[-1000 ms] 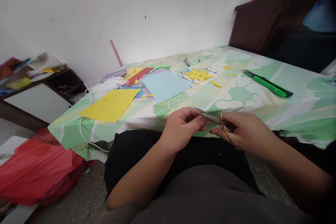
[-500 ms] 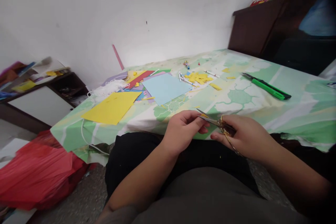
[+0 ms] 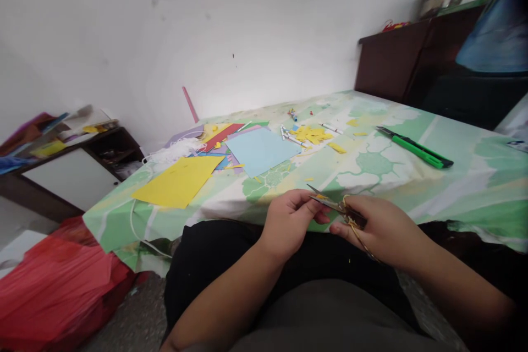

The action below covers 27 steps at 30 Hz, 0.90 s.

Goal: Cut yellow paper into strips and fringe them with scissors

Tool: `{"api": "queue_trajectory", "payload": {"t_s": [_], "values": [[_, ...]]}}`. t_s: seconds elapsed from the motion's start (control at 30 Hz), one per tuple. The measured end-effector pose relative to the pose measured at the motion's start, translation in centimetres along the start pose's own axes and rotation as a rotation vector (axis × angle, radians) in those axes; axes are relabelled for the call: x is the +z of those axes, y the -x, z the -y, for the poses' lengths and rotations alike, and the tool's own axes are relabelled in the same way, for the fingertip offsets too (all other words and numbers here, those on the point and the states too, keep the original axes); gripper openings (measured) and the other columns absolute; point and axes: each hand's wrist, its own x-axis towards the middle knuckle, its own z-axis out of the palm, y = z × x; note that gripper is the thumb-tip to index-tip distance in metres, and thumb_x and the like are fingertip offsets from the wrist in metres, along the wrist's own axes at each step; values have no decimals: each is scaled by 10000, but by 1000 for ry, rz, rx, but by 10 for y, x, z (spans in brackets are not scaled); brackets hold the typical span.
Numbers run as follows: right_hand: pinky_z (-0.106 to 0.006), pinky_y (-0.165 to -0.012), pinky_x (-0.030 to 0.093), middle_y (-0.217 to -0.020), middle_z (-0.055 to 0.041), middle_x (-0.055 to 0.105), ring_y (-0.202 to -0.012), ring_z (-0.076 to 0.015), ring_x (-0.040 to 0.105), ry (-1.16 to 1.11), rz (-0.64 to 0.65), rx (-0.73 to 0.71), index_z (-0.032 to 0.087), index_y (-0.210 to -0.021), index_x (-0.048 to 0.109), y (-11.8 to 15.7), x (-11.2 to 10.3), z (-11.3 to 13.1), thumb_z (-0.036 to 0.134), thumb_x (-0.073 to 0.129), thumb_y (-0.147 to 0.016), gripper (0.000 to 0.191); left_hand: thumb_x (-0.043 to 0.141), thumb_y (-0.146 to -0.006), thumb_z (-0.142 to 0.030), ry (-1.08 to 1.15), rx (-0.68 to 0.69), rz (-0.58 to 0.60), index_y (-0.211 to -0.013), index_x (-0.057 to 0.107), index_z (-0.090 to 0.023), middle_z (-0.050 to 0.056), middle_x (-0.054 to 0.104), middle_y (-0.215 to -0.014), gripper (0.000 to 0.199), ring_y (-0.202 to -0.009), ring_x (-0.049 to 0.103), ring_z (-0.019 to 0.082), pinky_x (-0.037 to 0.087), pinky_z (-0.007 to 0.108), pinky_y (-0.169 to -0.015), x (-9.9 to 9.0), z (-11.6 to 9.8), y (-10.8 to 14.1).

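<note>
My right hand (image 3: 381,225) is closed around the handles of a pair of scissors (image 3: 335,205), whose blades point left and stand slightly apart. A small piece of yellow paper (image 3: 322,197) shows between the blades. My left hand (image 3: 291,223) pinches at that paper, its fingertips right by the blades and hiding most of the piece. Both hands are above my lap, at the table's near edge. Beyond them on the table lie a light blue sheet (image 3: 262,151), a larger yellow sheet (image 3: 179,180) and a heap of yellow paper scraps (image 3: 311,135).
A green utility knife (image 3: 416,148) lies on the right of the patterned tablecloth (image 3: 373,168). Several markers (image 3: 331,128) rest near the scraps. White string (image 3: 177,148) is tangled at the left. A red plastic bag (image 3: 61,280) is on the floor, below a cabinet (image 3: 70,173).
The camera has tilted up a little, so everything sits lower and a wall rack shows more. Both hands keep nearly the same hold on the scissors and paper.
</note>
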Motion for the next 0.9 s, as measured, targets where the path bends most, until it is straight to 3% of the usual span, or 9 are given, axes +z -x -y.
{"api": "queue_trajectory", "payload": {"t_s": [0.4,0.9], "values": [[-227,-454,223,-554,-9,490,-493,-113,398,16,-12,-57,185,-600,445,0,2,-6,561,396,-711,395,563,-686,-252,-40,-1,-62,-706,599,-147,-8,601,-578,113,-506,549,88,457,214,-533,1,7,-1],[-224,-460,228,-532,1,475,-491,-109,391,-8,10,-78,185,-573,426,-2,3,-10,568,410,-703,404,564,-683,-243,-86,45,-41,-663,604,-141,11,636,-619,112,-507,557,89,454,217,-545,2,-1,2]]}}
